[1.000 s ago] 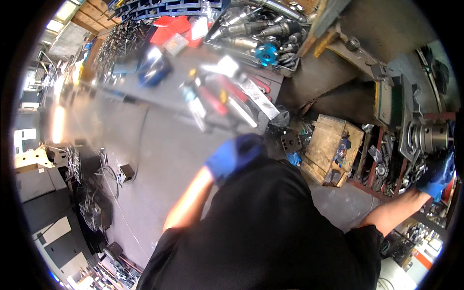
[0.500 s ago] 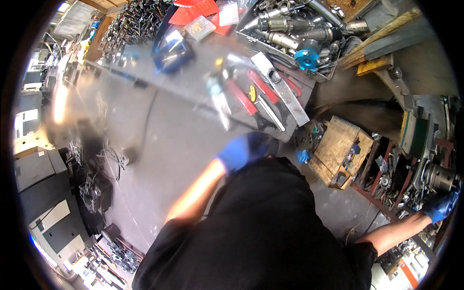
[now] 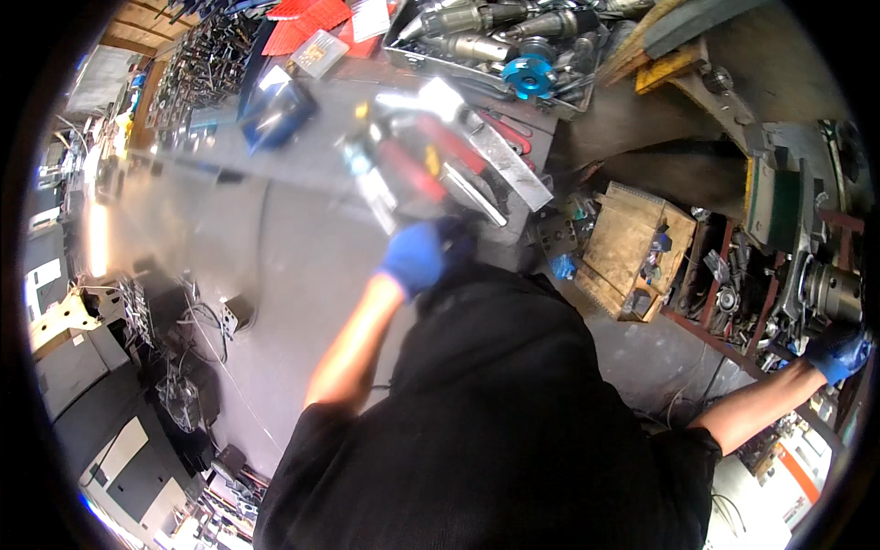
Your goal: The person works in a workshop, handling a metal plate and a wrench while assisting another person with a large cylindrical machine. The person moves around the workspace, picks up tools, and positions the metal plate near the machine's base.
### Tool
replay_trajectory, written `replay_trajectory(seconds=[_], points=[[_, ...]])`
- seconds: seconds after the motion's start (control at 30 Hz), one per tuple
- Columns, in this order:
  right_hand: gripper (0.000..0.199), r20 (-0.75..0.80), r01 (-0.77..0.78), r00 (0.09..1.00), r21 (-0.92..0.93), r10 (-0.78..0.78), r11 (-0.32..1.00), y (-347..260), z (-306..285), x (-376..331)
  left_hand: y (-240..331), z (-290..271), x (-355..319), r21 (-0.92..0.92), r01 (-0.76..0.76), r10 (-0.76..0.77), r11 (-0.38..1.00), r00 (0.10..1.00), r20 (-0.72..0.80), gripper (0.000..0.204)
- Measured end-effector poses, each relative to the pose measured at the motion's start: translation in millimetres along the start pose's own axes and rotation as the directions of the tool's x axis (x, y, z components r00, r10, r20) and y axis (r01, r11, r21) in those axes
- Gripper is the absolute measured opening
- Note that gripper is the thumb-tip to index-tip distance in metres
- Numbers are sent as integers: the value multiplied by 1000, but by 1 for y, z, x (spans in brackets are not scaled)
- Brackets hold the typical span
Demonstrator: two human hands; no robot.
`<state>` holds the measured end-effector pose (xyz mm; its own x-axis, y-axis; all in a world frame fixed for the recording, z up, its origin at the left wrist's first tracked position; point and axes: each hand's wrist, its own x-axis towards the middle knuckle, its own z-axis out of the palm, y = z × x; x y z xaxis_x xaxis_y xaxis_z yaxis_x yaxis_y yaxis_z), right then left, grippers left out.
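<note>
My left hand [image 3: 412, 257], in a blue glove, is in front of my body near the bench corner. Its fingers are dark, blurred and partly hidden, so I cannot tell whether they hold anything. Far to the right, my right hand [image 3: 836, 355], gloved too, reaches to just below a thick metal cylinder [image 3: 832, 291] on a rack; its fingers are unclear against the dark parts. Beyond my left hand lie red-handled tools [image 3: 412, 170], a long metal bar with a hole [image 3: 504, 158] and a slim silver rod [image 3: 474, 194].
A tray [image 3: 431, 64] of metal tool holders, with a blue round cutter [image 3: 530, 77], stands at the back. A blue case [image 3: 278, 115] and red plastic pieces [image 3: 307, 26] lie left of it. At right are a wooden box [image 3: 628, 247] and a rack of loose metal parts [image 3: 729, 284].
The view has shifted, so the bench things sit further left and higher. My left hand has moved a little left and up in the picture; my right hand remains by the metal cylinder.
</note>
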<state>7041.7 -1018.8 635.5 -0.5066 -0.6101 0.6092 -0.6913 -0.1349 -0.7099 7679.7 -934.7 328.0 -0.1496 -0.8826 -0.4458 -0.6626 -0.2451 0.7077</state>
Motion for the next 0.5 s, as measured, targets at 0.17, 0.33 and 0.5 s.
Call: replay_trajectory(seconds=[0.17, 0.33, 0.5], points=[[41, 8, 35, 999, 149, -37, 988, -37, 30, -30, 21, 28, 17, -9, -78, 78, 997, 996, -39, 41], [42, 96, 216, 967, 194, -238, 957, -58, 45, -46, 61, 55, 24, -230, -280, 268, 932, 960, -84, 32], [47, 329, 24, 906, 588, -267, 809, -60, 43, -35, 116, 57, 28, -231, -273, 282, 934, 959, 10, 30]])
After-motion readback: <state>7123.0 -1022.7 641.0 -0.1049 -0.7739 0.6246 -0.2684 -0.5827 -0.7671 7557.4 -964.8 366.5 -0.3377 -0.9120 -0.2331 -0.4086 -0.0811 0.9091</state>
